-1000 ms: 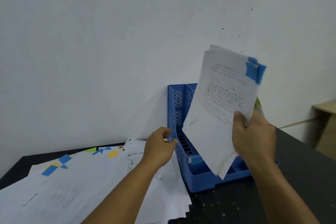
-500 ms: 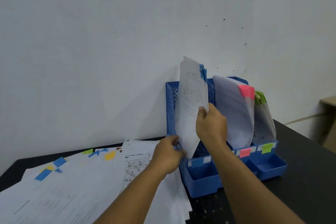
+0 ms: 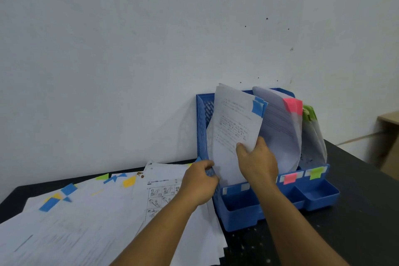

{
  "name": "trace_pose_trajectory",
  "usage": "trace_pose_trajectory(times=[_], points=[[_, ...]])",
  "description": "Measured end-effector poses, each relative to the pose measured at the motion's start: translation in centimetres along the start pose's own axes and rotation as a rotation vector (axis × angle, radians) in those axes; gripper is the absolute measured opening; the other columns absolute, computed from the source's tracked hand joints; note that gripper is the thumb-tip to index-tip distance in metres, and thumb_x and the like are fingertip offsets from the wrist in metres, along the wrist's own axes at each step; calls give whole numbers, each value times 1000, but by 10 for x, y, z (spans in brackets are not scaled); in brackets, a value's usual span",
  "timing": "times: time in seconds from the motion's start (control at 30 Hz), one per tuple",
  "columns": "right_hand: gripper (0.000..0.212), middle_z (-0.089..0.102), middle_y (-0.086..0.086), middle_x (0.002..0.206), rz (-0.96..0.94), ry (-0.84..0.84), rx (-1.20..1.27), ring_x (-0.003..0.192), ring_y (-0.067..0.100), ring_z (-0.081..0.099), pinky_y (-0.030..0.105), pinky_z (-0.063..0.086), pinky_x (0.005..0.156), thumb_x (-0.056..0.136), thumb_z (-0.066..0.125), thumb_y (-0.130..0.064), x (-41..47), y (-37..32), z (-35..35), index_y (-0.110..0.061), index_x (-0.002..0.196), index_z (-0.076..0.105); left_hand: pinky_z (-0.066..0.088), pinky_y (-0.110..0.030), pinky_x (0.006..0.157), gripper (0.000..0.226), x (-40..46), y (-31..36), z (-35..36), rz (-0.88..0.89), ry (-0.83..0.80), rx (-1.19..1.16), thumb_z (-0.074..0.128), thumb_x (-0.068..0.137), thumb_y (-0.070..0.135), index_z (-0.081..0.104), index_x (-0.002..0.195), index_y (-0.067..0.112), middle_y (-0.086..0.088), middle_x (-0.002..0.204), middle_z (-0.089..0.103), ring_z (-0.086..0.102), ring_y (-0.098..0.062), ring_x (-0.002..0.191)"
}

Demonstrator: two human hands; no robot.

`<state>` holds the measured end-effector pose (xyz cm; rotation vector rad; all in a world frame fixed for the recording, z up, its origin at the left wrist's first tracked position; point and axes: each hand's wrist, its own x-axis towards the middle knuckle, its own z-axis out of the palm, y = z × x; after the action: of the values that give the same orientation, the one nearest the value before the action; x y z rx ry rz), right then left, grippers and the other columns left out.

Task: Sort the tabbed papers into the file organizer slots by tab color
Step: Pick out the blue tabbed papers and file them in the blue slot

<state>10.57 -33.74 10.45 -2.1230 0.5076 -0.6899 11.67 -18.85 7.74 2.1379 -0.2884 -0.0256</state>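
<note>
Office, file organizer [image 3: 241,211], loose papers [image 3: 86,222]

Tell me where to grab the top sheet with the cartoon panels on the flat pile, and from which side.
Grip the cartoon-panel sheet at its far top edge, near the wall. It lies flat atop the loose paper pile, and that edge looks free and overhangs the sheets beneath. Its right edge is hidden under the left hand, which grips the file organizer wall. Come from above and pinch there, probably.

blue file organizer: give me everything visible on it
The file organizer is blue plastic with a perforated left wall, upright slots and small front trays, standing on the black table against the wall. Pink and green labels mark its front. The right hand holds blue-tabbed papers in the leftmost slot; the left hand grips the left wall. Pink-tabbed and green-tabbed papers stand further right.
</note>
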Motion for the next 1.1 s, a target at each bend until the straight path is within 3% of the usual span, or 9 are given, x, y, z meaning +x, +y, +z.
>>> trace_pose_trajectory(times=[0.13,0.23,0.33,0.47,0.6,0.77,0.93,1.0,1.1], points=[[48,64,4,118,8,18,69,94,25,59,33,47,69,91,56,-44,-2,-1,-1,-24,131,39,35,-18,96,49,-2,1,-1,3,-1,-10,61,91,17,47,139,19,3,138,52,50,-13,121],[71,56,4,132,-6,49,150,115,28,56,45,52,86,87,60,-48,-4,-5,-1,-27,144,25,39,-19,94,48,-7,0,-5,11,13,-23,63,90,20,50,136,22,7,133,55,53,-11,115],[93,31,11,152,-99,242,85,138,32,30,53,32,108,81,67,-47,-16,-16,-5,-23,152,13,42,-18,87,43,-22,-6,-17,-2,55,-50,64,90,24,53,132,26,14,125,56,56,-4,100],[79,26,14,154,-426,386,162,142,29,22,29,7,116,83,64,-36,-69,-37,0,-15,149,27,48,-17,80,40,-62,-36,-47,-37,151,-20,65,88,31,55,127,32,17,120,58,59,-1,99],[51,47,8,134,-582,82,317,126,24,44,35,37,106,87,61,-24,-140,-46,32,-14,135,46,44,-8,81,36,-114,-75,-87,-56,278,79,65,88,30,58,124,34,21,117,60,57,3,100],[36,59,-14,121,-677,-595,194,114,7,52,30,45,97,88,56,-38,-222,-45,90,-32,124,58,45,-24,96,35,-177,-131,-145,-145,428,278,65,88,27,61,123,28,13,122,62,56,-4,108],[69,23,-5,159,-970,-990,-277,147,16,14,39,11,116,85,45,-66,-267,-45,114,-35,145,36,28,-31,112,47,-222,-178,-179,-325,460,569,60,90,36,53,134,22,3,142,47,36,-17,134],[75,14,-6,162,-986,-1021,-337,149,14,3,42,0,117,85,39,-73,-272,-44,115,-35,149,29,22,-34,116,52,-234,-188,-182,-352,445,595,58,90,41,49,138,22,2,149,39,24,-18,141],[71,20,-8,160,-972,-1004,-342,149,12,7,44,2,116,85,37,-74,-274,-44,116,-38,146,34,23,-39,116,53,-243,-195,-186,-346,522,507,58,89,44,48,137,25,3,151,35,17,-17,144]])
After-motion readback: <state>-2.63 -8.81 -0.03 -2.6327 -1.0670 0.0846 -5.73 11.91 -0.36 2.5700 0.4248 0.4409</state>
